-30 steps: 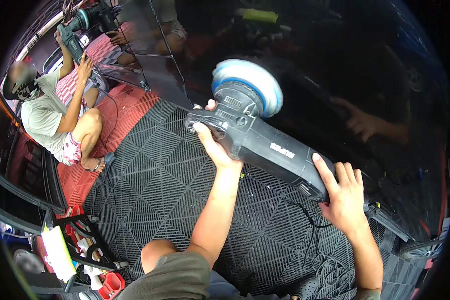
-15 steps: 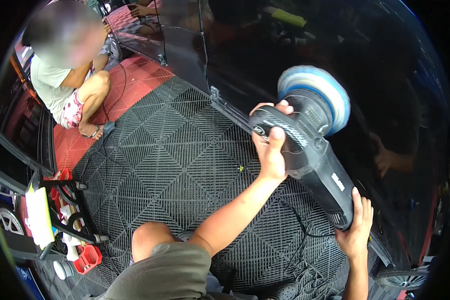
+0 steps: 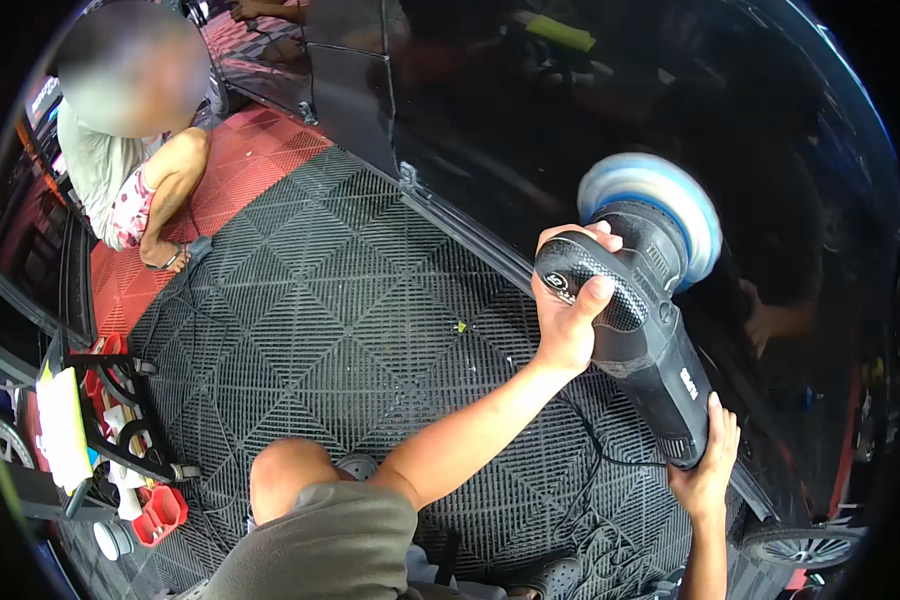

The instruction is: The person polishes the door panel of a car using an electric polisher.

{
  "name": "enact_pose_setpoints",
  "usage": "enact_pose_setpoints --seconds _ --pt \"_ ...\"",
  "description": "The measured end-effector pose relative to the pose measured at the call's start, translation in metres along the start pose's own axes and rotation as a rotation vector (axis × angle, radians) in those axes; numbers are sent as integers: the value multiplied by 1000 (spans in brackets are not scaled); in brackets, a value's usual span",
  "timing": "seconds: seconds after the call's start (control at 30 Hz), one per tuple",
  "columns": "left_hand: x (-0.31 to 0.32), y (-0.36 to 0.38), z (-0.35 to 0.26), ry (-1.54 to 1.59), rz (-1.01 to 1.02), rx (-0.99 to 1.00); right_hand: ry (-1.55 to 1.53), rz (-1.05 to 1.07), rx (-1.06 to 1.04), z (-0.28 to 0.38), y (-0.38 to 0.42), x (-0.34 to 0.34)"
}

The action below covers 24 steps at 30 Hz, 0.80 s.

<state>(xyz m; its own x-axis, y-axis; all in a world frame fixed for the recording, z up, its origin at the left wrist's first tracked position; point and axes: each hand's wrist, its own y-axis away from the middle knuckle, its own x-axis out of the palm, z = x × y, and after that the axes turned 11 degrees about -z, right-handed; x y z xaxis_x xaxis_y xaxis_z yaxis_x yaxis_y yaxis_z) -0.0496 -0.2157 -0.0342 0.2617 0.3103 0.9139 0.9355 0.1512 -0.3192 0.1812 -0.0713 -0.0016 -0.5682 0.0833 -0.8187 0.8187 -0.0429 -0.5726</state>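
A black polisher [image 3: 638,372] with a round white-and-blue pad [image 3: 645,178] is in both my hands. The pad faces the dark, glossy car panel [image 3: 490,120] and looks pressed to it. My left hand [image 3: 568,325] wraps round the front handle, thumb on top, near the patterned cover. Farther back, my right hand [image 3: 708,470] holds the rear end of the body, its fingers along the right side. A black cord [image 3: 610,459] runs from that rear end down to the floor.
Another person [image 3: 120,180] crouches at the upper left beside the car. A low wheeled cart [image 3: 135,405] with a yellow cloth [image 3: 62,425] and red trays [image 3: 158,515] stands at left. Cord loops lie on the grey grid floor [image 3: 350,300]. A car wheel [image 3: 805,548] shows at lower right.
The polisher and my left hand have shifted right and slightly down along the panel. My right hand has moved little. The surroundings have slid a little left in view.
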Motion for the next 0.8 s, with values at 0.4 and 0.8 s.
enact_pose_setpoints --seconds 0.4,0.8 --pt "26 40 26 -73 22 80 -5 -33 21 -37 26 -17" --pt "68 102 54 -112 174 144 -19 -81 148 -87 75 -42"
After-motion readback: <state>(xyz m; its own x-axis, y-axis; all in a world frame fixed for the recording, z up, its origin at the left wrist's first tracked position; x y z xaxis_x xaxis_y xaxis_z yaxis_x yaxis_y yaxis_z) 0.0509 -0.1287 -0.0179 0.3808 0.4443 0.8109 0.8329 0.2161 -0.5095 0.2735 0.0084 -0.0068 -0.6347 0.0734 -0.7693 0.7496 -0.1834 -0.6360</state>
